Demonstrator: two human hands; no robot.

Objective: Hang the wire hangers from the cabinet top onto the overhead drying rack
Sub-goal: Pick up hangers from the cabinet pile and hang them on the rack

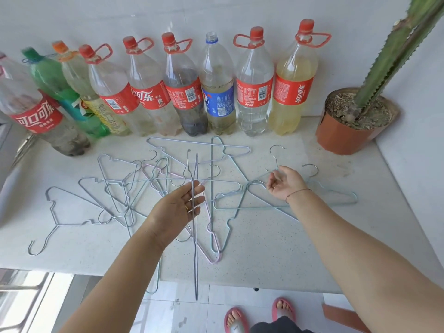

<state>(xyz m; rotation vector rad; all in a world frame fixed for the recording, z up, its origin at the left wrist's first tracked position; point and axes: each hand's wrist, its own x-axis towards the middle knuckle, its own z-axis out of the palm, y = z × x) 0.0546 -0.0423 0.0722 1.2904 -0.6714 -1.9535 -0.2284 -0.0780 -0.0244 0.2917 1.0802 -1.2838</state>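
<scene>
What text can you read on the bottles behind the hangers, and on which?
"可口可乐": leftmost bottle's red label
"可口可乐": yellow-liquid bottle's red label
"可乐 汽水": pale bottle left of the dark-liquid bottle
"Coca-Cola": clear-liquid bottle beside the yellow one
Blue label, barcodes, fine print: too small to read.

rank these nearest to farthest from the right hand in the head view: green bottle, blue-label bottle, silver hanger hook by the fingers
1. Silver hanger hook, just beyond the right hand's fingertips.
2. Blue-label bottle, back row, centre.
3. Green bottle, back row, far left.
</scene>
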